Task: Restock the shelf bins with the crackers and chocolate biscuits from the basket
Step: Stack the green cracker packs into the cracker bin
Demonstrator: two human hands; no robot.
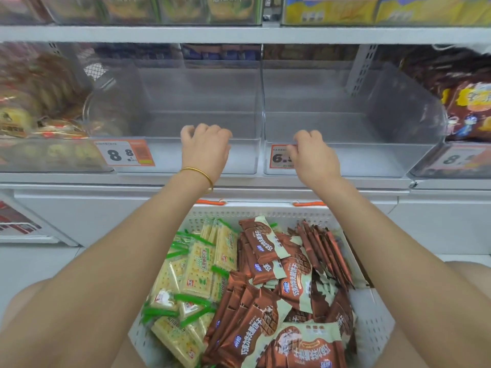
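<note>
Two clear plastic shelf bins stand side by side with nothing in them: the left bin and the right bin. My left hand curls its fingers over the left bin's front rim. My right hand hooks its fingers over the right bin's front rim, partly covering a price tag. Below my arms sits a white perforated basket. It holds several green-and-cream cracker packs on its left side and several brown chocolate biscuit packs on its right.
A full bin of cookies is on the left and a bin of brown snack bags on the right. An upper shelf carries more stocked bins. An orange price tag marks the left bin. A white cabinet runs under the shelf.
</note>
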